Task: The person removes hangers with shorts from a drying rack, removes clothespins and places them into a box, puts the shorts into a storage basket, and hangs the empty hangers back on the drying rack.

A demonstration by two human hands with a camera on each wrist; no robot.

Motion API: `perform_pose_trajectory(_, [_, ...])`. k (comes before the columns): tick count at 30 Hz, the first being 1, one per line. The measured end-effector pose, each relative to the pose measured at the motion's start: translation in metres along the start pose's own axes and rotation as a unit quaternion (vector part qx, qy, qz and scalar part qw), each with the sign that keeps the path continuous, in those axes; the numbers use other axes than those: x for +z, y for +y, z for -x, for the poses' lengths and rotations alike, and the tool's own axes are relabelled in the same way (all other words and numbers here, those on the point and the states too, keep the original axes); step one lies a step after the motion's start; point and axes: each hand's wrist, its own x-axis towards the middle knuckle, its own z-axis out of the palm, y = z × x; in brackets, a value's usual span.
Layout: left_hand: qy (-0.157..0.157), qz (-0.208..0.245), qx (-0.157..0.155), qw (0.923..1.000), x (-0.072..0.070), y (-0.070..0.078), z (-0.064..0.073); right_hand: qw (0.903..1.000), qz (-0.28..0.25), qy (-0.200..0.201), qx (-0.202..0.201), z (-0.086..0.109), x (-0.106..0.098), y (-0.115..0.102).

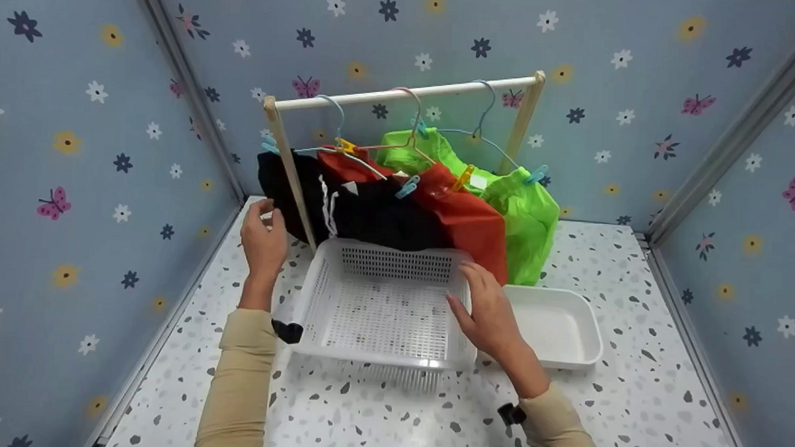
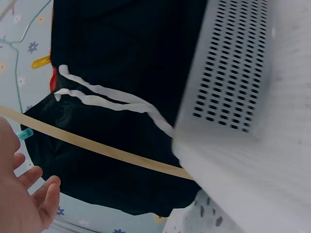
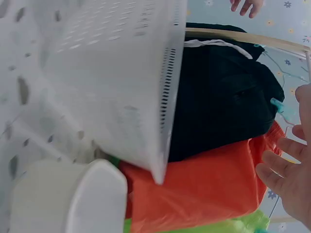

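My left hand [image 1: 264, 242] is raised beside the left post of a small wooden clothes rack, near black drawstring shorts or pants [image 1: 398, 217]. Its fingers are loosely bent with nothing in them. My right hand [image 1: 490, 313] overlaps the right rim of a white perforated plastic basket [image 1: 379, 360] in the head view. In the right wrist view, its relaxed fingers [image 3: 274, 167] appear apart from the basket and hold nothing. The basket is empty and stands in front of the hanging clothes. White drawstrings [image 2: 116, 99] dangle from the black garment.
The rack's rail [image 1: 375, 97] carries hangers with the black garment, a red garment [image 1: 480, 230] and a bright green garment [image 1: 530, 218], fastened by blue and yellow clips. A shallow white tray [image 1: 556, 328] sits right of the basket. Flowered walls enclose the speckled tabletop [image 1: 390, 422].
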Motion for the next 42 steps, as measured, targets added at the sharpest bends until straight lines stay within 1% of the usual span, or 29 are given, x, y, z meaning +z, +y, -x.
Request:
perform_pose_trajectory(1, [-0.003,0.009,-0.003,0.9999,0.000,0.002,-0.005,1.0000,-0.004,0.001,0.000,-0.006,0.002,-0.002])
perform_pose_trajectory(3, [-0.018,0.028,-0.007,0.9994,0.001,0.005,-0.014,0.9999,-0.008,0.008,-0.001,-0.018,0.003,-0.005])
perform_pose_trajectory(7, [-0.065,0.054,-0.009,0.9964,0.004,0.010,-0.029,0.9997,-0.009,0.023,-0.004,-0.041,0.004,-0.007])
perform_pose_trajectory(10, [-0.101,0.062,-0.013,0.9928,0.006,0.013,-0.037,0.9995,-0.007,0.029,-0.009,-0.057,0.006,-0.005])
perform_pose_trajectory(12, [-0.119,0.067,-0.014,0.9906,0.008,0.014,-0.042,0.9993,-0.007,0.032,-0.014,-0.067,0.007,-0.003])
perform_pose_trajectory(16, [-0.137,0.082,-0.007,0.9872,0.014,0.016,-0.050,0.9987,-0.005,0.042,-0.027,-0.084,0.012,0.003])
perform_pose_trajectory(19, [-0.144,0.097,-0.002,0.9847,0.019,0.019,-0.055,0.9980,0.001,0.054,-0.033,-0.091,0.016,0.008])
perform_pose_trajectory(23, [-0.146,0.103,-0.006,0.9839,0.024,0.021,-0.058,0.9979,0.008,0.059,-0.027,-0.098,0.022,0.013])
perform_pose_trajectory(26, [-0.135,0.091,-0.007,0.9866,0.026,0.019,-0.060,0.9976,-0.001,0.066,-0.020,-0.105,0.026,0.015])
perform_pose_trajectory(30, [-0.112,0.083,0.008,0.9902,0.027,0.014,-0.063,0.9963,-0.023,0.083,-0.009,-0.114,0.032,0.017])
perform_pose_trajectory(33, [-0.097,0.092,0.025,0.9907,0.026,0.009,-0.066,0.9957,-0.039,0.084,0.003,-0.119,0.037,0.019])
perform_pose_trajectory(36, [-0.087,0.103,0.034,0.9903,0.028,0.007,-0.068,0.9961,-0.048,0.071,0.019,-0.124,0.042,0.021])
perform_pose_trajectory(39, [-0.082,0.111,0.028,0.9900,0.030,0.007,-0.067,0.9966,-0.051,0.050,0.040,-0.126,0.047,0.022])
perform_pose_trajectory(40, [-0.081,0.115,0.024,0.9898,0.030,0.008,-0.065,0.9966,-0.052,0.043,0.048,-0.127,0.048,0.022])
perform_pose_trajectory(42, [-0.081,0.122,0.018,0.9890,0.030,0.016,-0.061,0.9960,-0.055,0.029,0.065,-0.127,0.051,0.023])
